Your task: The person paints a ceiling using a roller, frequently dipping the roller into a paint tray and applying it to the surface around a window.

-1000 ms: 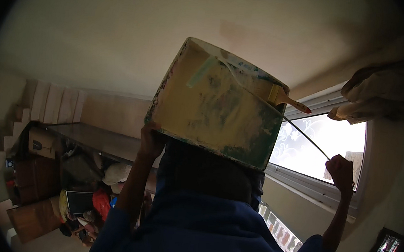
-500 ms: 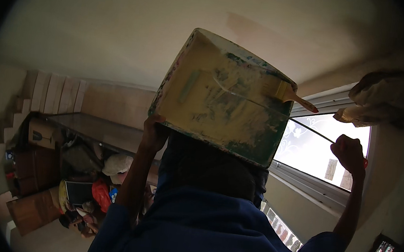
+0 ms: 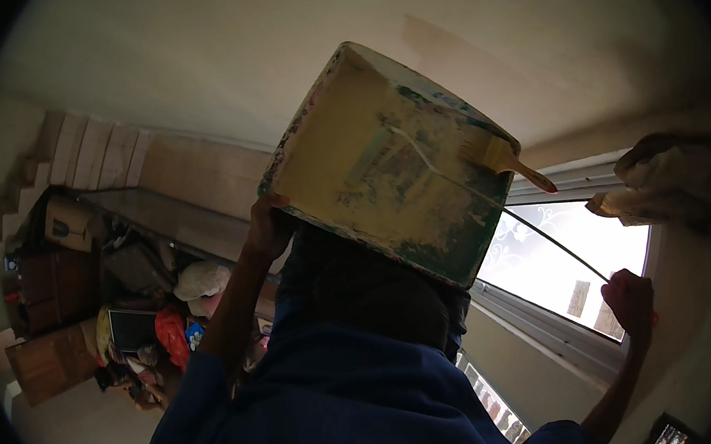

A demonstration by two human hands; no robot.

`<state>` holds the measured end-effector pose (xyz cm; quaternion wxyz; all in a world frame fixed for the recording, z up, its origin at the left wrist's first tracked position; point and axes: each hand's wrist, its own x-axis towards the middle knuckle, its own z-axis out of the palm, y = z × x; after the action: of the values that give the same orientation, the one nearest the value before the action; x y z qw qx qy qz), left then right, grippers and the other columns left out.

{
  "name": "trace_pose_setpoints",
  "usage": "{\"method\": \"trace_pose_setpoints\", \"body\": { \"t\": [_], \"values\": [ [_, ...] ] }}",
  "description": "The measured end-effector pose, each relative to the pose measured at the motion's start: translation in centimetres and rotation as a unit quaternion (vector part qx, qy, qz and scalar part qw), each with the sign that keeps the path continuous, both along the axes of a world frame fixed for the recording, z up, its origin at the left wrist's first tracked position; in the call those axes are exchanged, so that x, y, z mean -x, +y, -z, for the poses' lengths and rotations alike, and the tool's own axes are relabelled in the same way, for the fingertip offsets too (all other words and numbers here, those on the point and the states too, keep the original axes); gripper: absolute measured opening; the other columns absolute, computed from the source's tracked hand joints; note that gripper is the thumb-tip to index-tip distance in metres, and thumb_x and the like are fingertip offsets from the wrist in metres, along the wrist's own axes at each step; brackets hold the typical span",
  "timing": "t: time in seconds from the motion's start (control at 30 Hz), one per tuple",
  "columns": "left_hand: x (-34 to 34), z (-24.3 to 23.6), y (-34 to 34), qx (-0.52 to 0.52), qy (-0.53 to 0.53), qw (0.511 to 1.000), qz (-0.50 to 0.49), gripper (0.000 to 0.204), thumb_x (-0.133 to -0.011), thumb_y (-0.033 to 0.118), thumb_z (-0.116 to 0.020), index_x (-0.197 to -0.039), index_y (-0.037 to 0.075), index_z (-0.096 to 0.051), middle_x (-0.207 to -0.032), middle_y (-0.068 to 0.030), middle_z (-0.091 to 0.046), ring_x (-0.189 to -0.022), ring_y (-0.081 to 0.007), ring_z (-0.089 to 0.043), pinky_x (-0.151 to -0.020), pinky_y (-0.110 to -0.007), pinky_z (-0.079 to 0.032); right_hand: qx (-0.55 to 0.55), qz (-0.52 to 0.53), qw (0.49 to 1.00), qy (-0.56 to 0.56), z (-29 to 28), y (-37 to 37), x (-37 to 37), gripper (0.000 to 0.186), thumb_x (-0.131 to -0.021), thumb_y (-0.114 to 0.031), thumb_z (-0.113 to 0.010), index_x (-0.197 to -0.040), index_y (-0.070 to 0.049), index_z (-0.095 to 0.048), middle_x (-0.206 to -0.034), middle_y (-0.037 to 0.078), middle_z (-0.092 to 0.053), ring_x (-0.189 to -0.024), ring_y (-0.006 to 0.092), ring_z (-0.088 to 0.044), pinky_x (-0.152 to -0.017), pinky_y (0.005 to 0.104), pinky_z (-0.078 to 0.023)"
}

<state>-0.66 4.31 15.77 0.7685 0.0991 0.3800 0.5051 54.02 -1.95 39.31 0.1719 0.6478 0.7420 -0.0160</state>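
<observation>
My left hand point(image 3: 269, 227) grips the lower left edge of a squarish, paint-stained container point(image 3: 313, 132) with cream paint and green patches inside. My right hand point(image 3: 629, 300) is closed on the end of a thin rod point(image 3: 554, 245), whose far part lies inside the container across the paint. A paintbrush point(image 3: 525, 171) with a wooden handle and yellowish bristles rests in the container's right side, its handle sticking out past the edge. The container is above my dark-clothed lap, and its underside is hidden.
Steps point(image 3: 88, 149) and a long dark ledge point(image 3: 151, 211) are at left, above piled belongings including a cardboard box point(image 3: 69, 223), a red bag point(image 3: 171, 337) and a wooden panel point(image 3: 50, 368). At right are a bright window point(image 3: 542, 240), bunched cloth point(image 3: 668, 175) and a railing point(image 3: 493, 398).
The container has shifted slightly upward in view. My right hand moved up and right, then back down a little, with the rod moving within the paint. My left hand keeps its hold.
</observation>
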Motion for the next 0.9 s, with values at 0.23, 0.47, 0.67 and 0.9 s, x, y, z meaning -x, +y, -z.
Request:
{"method": "trace_pose_setpoints", "body": {
  "t": [0.23,0.47,0.67,0.9],
  "values": [
    [0.5,0.5,0.0,-0.003,0.006,1.0,0.007,0.062,-0.07,0.026,-0.055,-0.125,0.0,-0.045,-0.117,-0.0122,-0.055,-0.106,-0.0262,-0.053,-0.089,-0.04,-0.042,-0.01,0.055,0.998,0.04,-0.1,0.7,2.4,0.015,-0.069,-0.014,-0.068,-0.071,-0.004,-0.057,-0.059,0.01,-0.057,-0.051,0.0188,-0.056,-0.053,0.0312,-0.047],
    [0.6,0.5,-0.3,-0.008,-0.016,1.0,0.018,0.056,-0.072,0.023,-0.053,-0.123,-0.001,-0.047,-0.115,-0.0116,-0.056,-0.108,-0.0247,-0.053,-0.092,-0.039,-0.041,0.008,0.091,0.991,0.098,-1.8,-1.0,-0.6,0.019,-0.067,-0.018,-0.07,-0.067,-0.005,-0.055,-0.061,0.008,-0.057,-0.055,0.0199,-0.056,-0.053,0.0309,-0.047],
    [0.3,0.1,-0.2,-0.007,0.007,1.0,-0.001,0.062,-0.071,0.026,-0.054,-0.126,-0.001,-0.044,-0.117,-0.0127,-0.055,-0.106,-0.0264,-0.053,-0.089,-0.04,-0.042,-0.004,0.15,0.983,0.104,-1.2,0.2,4.1,0.016,-0.066,-0.008,-0.07,-0.069,-0.003,-0.055,-0.056,0.006,-0.054,-0.05,0.0117,-0.048,-0.05,0.0273,-0.044],
    [0.0,0.2,-0.3,-0.013,0.002,1.0,-0.003,0.064,-0.07,0.027,-0.054,-0.127,-0.001,-0.043,-0.118,-0.0127,-0.054,-0.108,-0.0263,-0.052,-0.091,-0.039,-0.041,0.0,0.132,0.989,0.063,-7.9,0.0,3.5,0.021,-0.06,-0.014,-0.072,-0.065,-0.002,-0.055,-0.055,0.007,-0.05,-0.048,0.014,-0.046,-0.049,0.0297,-0.041]
  ]
}}
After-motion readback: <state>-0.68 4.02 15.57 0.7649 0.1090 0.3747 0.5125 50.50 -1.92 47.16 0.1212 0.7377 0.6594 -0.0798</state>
